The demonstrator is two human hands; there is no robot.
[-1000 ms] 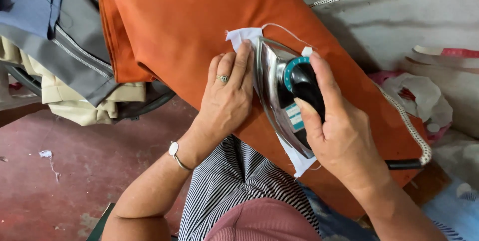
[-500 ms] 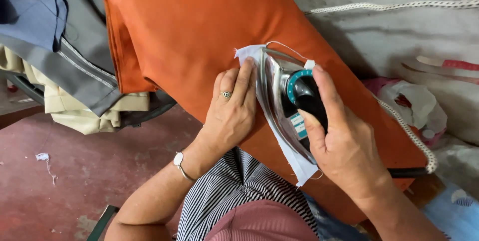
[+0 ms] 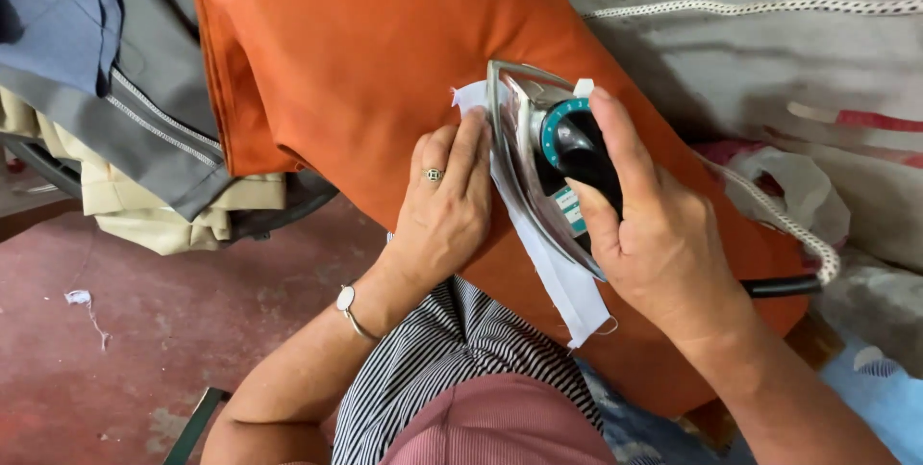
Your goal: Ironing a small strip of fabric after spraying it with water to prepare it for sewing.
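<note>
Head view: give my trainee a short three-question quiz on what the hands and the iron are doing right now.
1. True or false: the right hand grips the iron by its black handle.
2. What does the left hand press flat beside the iron?
A. the white fabric strip on the orange cloth
B. the grey garment
C. the braided cord
3. What is worn on the left hand's finger?

Key: 1 true; 2 A; 3 a ring.
</note>
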